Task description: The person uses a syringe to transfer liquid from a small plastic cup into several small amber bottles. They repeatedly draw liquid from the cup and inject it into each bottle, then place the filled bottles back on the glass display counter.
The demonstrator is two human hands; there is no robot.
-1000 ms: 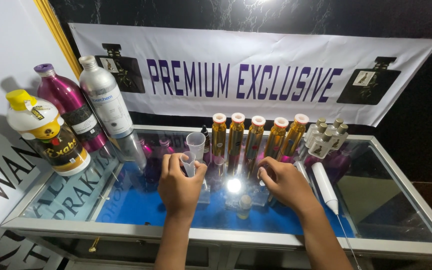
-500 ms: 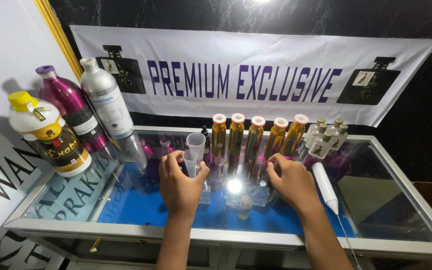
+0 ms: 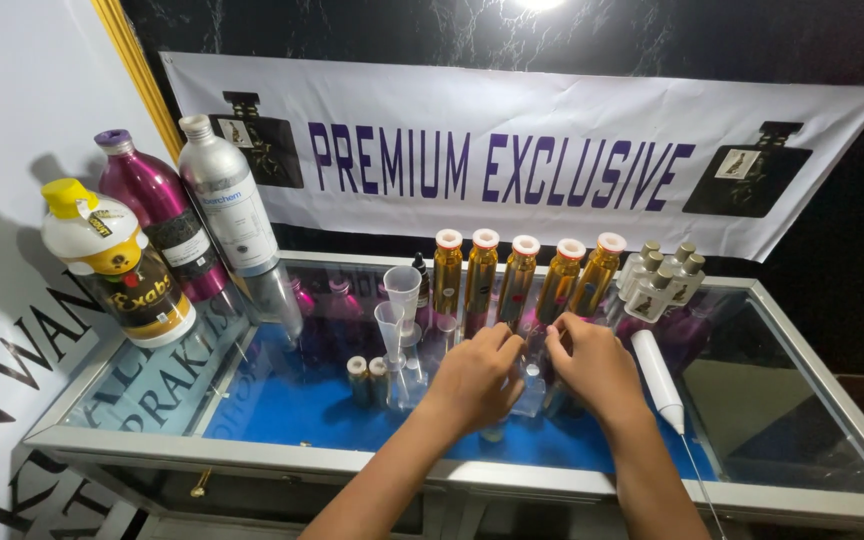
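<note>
Both hands rest curled, knuckles up, on the glass counter (image 3: 802,400), and whether either pinches anything cannot be told. The left hand (image 3: 477,380) and right hand (image 3: 594,368) nearly meet over a small clear bottle (image 3: 530,385), mostly hidden between them. Behind the hands stand five gold bottles (image 3: 517,280) with white caps, contents not visible. Left of the hands stand two clear measuring cups (image 3: 395,315), apparently empty, and two small gold-capped vials (image 3: 367,375). Further left are a yellow-capped white bottle (image 3: 117,265), a magenta bottle (image 3: 157,215) and a silver bottle (image 3: 227,195), all opaque. Right of the hands lies a white syringe (image 3: 657,378), with grey-capped little bottles (image 3: 662,275) behind it.
</note>
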